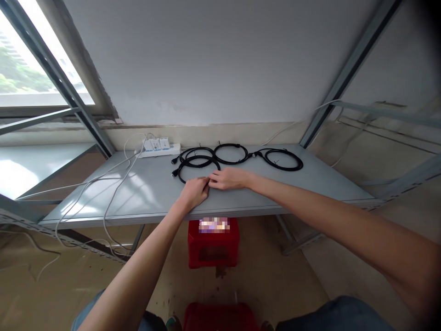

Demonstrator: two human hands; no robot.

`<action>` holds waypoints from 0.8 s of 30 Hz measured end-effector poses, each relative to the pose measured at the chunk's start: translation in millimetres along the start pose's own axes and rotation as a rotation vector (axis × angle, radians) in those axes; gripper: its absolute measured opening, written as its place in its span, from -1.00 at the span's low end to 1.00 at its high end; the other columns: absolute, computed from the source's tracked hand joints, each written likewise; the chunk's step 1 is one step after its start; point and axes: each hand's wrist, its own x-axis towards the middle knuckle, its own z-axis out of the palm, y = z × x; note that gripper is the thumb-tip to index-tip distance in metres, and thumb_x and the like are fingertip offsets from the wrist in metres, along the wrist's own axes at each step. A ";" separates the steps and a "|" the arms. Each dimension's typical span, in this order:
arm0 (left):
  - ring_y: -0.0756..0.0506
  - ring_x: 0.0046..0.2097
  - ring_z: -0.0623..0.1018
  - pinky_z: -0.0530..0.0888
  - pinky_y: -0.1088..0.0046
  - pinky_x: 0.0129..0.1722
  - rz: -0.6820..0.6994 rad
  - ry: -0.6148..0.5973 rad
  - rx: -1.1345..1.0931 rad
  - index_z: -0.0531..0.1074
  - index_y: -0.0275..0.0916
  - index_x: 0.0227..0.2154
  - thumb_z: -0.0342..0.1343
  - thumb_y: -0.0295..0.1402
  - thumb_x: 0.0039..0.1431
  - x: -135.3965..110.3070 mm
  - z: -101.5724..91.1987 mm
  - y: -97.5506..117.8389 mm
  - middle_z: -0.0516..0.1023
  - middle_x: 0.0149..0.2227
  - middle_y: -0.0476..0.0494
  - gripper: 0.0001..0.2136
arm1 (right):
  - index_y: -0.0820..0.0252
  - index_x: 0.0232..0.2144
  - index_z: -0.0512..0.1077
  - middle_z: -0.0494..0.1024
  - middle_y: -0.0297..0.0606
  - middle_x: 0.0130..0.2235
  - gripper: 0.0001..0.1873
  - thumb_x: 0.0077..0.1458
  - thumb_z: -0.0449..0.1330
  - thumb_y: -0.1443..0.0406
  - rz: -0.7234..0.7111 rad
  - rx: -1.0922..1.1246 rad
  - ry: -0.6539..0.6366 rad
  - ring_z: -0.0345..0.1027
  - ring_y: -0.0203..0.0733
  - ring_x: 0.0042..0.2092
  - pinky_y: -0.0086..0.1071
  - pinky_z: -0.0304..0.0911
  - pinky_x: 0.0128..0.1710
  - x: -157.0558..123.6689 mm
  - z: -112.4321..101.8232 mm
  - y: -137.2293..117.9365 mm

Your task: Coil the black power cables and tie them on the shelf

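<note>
Near the front edge of the grey shelf, my left hand (195, 192) and my right hand (227, 178) meet at the near side of a coiled black cable (200, 157). Fingers of both are closed on the coil's near edge, and they hide that part of it. Its dark plug (174, 173) sticks out to the left. Behind lies another coiled black cable (197, 148), partly overlapped by the near one. A third coil (230, 145) rests at the back middle, and a further coil (283, 169) lies to the right with its plug (255, 154) pointing left.
A white power strip (160, 151) with adapters stands at the back left of the shelf (275, 193). White cords (113, 197) run over the left front edge. Metal posts (344, 78) rise at both sides. A red stool (213, 250) stands below.
</note>
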 end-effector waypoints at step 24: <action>-0.25 -0.04 0.64 0.43 0.34 -0.12 0.001 0.006 0.024 0.54 -0.14 -0.09 -0.07 -0.34 0.43 -0.4 1.8 -0.3 0.68 -0.07 -0.24 -0.74 | 0.42 -0.08 0.47 0.59 0.07 -0.24 -0.69 0.35 -0.07 0.52 0.411 0.151 -0.188 0.40 -0.05 -0.20 -0.31 0.12 -0.34 10.2 -3.3 -34.8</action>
